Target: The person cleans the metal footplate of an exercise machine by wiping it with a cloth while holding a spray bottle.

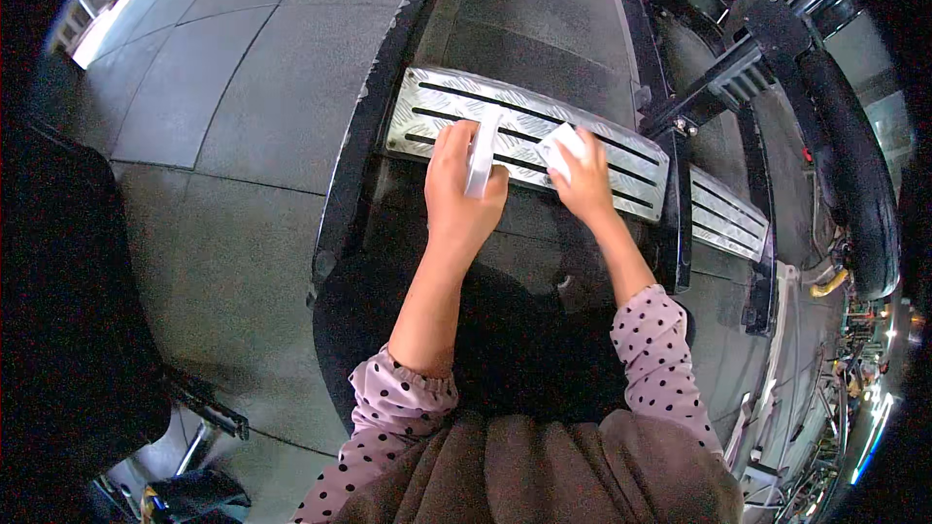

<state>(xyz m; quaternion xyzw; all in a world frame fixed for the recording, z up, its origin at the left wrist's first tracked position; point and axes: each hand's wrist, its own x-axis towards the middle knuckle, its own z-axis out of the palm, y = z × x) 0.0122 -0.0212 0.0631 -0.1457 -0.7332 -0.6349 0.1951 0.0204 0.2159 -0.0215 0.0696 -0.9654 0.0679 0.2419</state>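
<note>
Across a black metal frame lies a silvery tread-plate metal panel (626, 153) with long black strips along it. My left hand (462, 171) is closed around a long, pale, narrow piece (482, 160) standing over the panel's left part; whether it is plastic or a folded strip, I cannot tell. Over the panel's middle, my right hand (588, 178) grips a small white pad or folded cloth (564, 147), which appears to touch the panel. The fingertips of both hands are partly hidden.
Black frame rails (357, 138) run along both ends of the panel. A second, similar panel (728, 215) sits to the right. Beyond it stand black machine parts with a long padded roller (855, 167). A dark seat-like shape (73, 291) fills the left, over the tiled floor (240, 233).
</note>
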